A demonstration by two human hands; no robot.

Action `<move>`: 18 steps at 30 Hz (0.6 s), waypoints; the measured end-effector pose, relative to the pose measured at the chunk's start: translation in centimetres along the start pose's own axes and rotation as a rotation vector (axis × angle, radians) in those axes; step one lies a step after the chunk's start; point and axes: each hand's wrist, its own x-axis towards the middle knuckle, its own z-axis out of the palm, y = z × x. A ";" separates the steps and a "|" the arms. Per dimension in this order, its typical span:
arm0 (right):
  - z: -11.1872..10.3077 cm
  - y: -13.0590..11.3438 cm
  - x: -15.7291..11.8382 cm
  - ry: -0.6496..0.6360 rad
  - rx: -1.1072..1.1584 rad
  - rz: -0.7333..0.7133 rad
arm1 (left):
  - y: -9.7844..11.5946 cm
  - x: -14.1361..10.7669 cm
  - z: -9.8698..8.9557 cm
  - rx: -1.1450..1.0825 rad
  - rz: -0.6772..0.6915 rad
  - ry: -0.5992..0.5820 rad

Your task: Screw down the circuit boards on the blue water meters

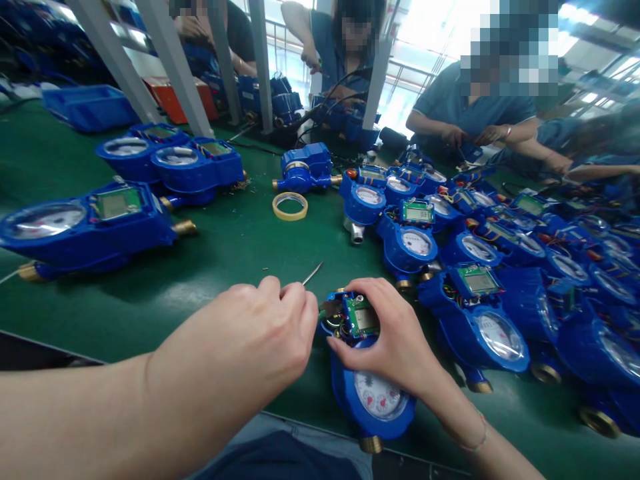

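Observation:
A blue water meter (345, 393) with a white dial and brass fittings lies tilted at the table's front edge. My right hand (387, 333) is wrapped round its upper housing, thumb and fingers either side of the green circuit board with a grey display (364, 320). My left hand (270, 327) is closed beside the housing's open end, where wires and a small brown piece (331, 309) show. From that fist a thin pointed metal tool (313, 273) sticks out, away from the meter; its handle is hidden, so its exact kind cannot be told.
Many more water meters (500, 333) crowd the right side, and several stand at left (110, 213). A tape roll (290, 206) lies mid-table near another meter (305, 167). A blue bin (90, 107) and grey posts (175, 67) stand behind. Co-workers (475, 120) sit across.

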 end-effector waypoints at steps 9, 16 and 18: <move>0.1 0.1 -0.1 0.003 -0.005 -0.004 | 0.0 -0.3 0.2 0.000 0.009 -0.004; 0.0 0.0 -0.1 0.011 -0.020 -0.002 | -0.4 -0.6 0.5 0.024 0.042 -0.014; 0.1 -0.1 -0.2 0.019 -0.030 -0.003 | -0.4 -0.3 0.2 0.016 0.034 -0.026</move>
